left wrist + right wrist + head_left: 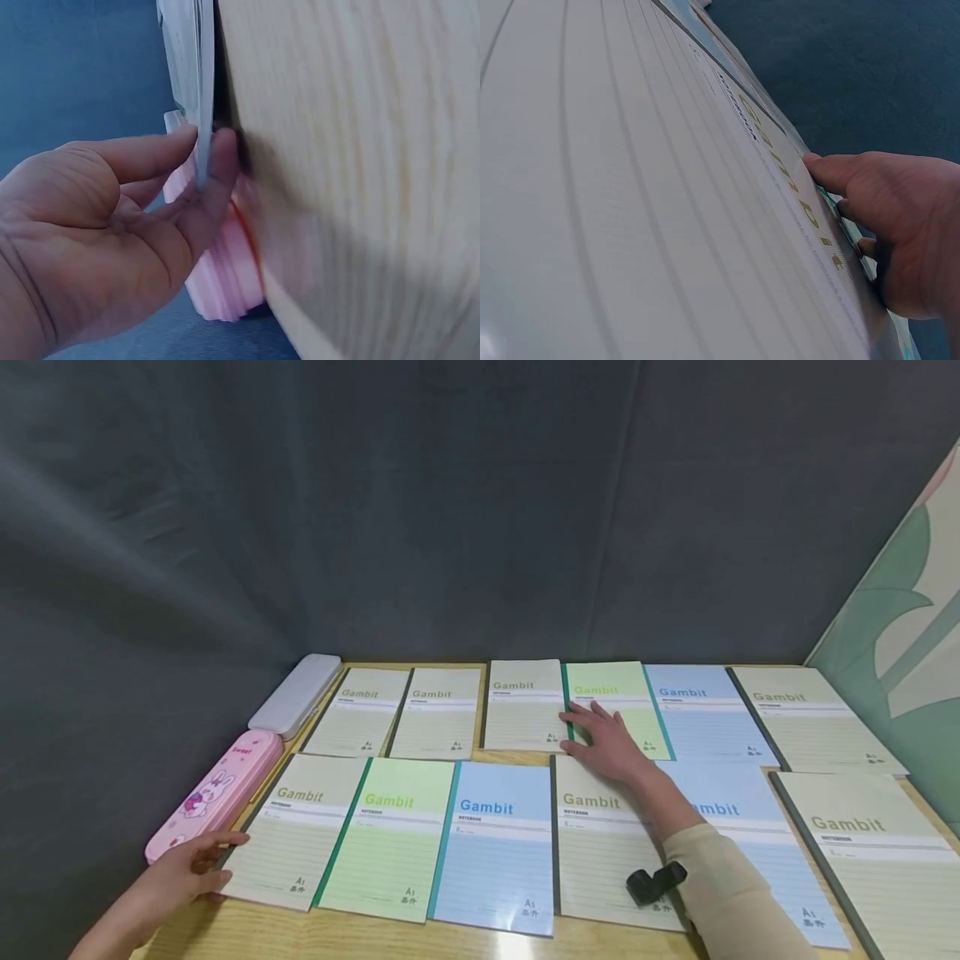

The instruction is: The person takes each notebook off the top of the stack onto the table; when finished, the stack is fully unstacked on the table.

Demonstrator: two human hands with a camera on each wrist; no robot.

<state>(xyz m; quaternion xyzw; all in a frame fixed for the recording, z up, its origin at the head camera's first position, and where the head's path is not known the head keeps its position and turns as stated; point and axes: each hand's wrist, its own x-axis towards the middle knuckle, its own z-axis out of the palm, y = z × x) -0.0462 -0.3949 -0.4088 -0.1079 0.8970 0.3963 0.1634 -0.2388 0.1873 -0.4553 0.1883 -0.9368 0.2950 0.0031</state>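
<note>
At the near left of the table, my left hand [176,877] pinches the lower left corner of a beige Gambit notebook [296,835]. The left wrist view shows the thumb on one side of the notebook's edge [205,82] and fingers on the other. My right hand [603,745] reaches to the back row, its fingers spread over the lower left part of a green notebook [637,718]. The fingertips lie near its border with a beige notebook [522,718]. The right forearm crosses over a front-row beige notebook [600,860] and partly hides a blue one [780,860].
A pink pencil case [217,793] and a white case [296,693] lie along the left table edge. More notebooks fill two rows, among them a green one [390,843] and a blue one [495,860] in front. A dark curtain [465,510] hangs behind.
</note>
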